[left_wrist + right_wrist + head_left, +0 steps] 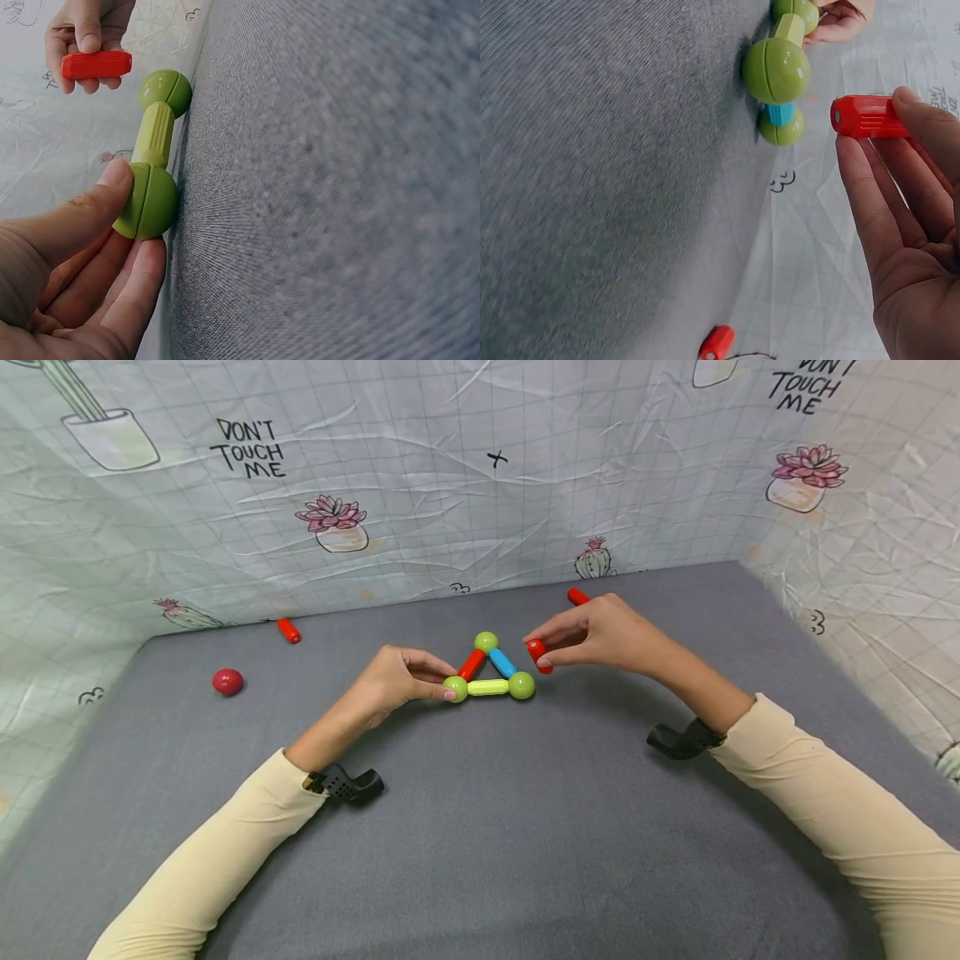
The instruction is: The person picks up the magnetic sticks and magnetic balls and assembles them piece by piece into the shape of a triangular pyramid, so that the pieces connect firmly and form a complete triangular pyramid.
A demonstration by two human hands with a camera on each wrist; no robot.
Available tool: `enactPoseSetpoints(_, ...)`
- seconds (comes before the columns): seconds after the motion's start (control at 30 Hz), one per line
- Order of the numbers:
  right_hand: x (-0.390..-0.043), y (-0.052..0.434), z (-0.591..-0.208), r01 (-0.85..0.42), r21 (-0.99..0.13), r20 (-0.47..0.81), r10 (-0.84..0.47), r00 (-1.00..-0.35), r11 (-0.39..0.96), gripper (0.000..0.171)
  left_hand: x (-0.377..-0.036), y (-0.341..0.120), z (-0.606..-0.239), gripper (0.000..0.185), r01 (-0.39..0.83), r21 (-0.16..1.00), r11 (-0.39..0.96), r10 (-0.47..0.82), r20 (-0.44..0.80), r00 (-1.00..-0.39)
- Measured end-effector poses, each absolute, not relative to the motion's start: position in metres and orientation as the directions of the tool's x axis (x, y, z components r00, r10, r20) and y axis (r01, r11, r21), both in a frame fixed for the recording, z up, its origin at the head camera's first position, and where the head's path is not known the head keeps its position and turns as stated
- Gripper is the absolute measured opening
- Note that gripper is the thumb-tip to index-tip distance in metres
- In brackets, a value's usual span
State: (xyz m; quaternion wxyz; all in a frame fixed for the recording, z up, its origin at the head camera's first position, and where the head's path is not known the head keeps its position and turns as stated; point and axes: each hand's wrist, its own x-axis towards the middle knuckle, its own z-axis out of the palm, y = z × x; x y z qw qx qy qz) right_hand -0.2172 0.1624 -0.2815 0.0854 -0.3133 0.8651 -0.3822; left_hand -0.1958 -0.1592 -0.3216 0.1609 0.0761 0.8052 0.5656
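A flat triangle of three green balls and three rods lies on the grey mat [480, 827]: a red rod [472, 664], a blue rod [502, 662] and a yellow-green rod [488, 687]. My left hand [441, 683] pinches the left green ball [455, 688] between thumb and fingers; the left wrist view shows that ball [150, 201] up close. My right hand [542, 653] holds a loose red rod [538, 656] just right of the triangle, a short way from the right green ball [522, 685]. In the right wrist view the held rod [866, 116] is beside that ball [776, 70] without touching it.
A red ball [227, 681] lies on the mat at the left, and a spare red rod [288, 630] near the back wall. Another red rod [577, 597] lies behind my right hand. A printed cloth wall [450, 485] closes the back and both sides.
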Motion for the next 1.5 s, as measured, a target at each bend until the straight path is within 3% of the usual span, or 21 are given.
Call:
enactPoseSetpoints(0.77,-0.222,0.141,-0.287,-0.508,-0.75,0.121,-0.667,-0.735,0.424,0.03,-0.196,-0.156,-0.32,0.032,-0.052,0.901,0.43,0.262,-0.179,-0.948)
enactPoseSetpoints(1.5,-0.222,0.134,-0.292,-0.477,-0.775,0.083,-0.681,-0.727,0.414,0.028,-0.196,-0.157,-0.323,0.032,-0.028,0.898,0.439,0.273,-0.163,-0.948)
